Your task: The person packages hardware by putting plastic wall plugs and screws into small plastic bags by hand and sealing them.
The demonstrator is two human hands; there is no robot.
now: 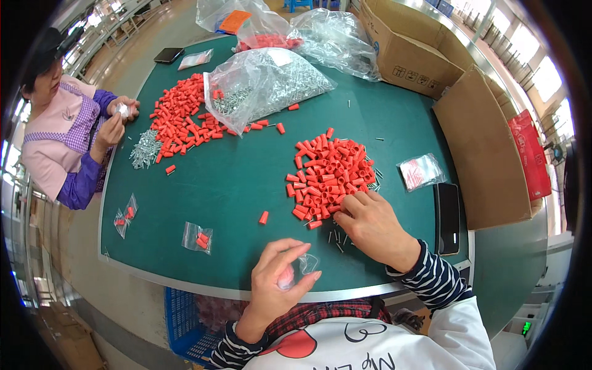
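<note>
My left hand (272, 283) holds a small clear plastic bag (308, 264) near the front table edge, its mouth spread between thumb and fingers. Something reddish shows through the plastic. At the near right side of a heap of red, tapered plastic caps (327, 169), my right hand (379, 231) has its fingers bent and drawn together; what they grip, if anything, is hidden. Loose grey screws (338, 239) lie just below those fingers, and more show behind the heap. One red cap (264, 217) lies apart, between the heap and my left hand.
Small bags with red caps (202, 239) (129, 213) lie at the left. Beyond are another cap heap (182, 114), a screw pile (146, 150) and a large screw bag (277, 80). Cardboard boxes (487, 154), a phone (447, 219) and flat bags (421, 172) stand right. A co-worker (68, 129) handles a bag.
</note>
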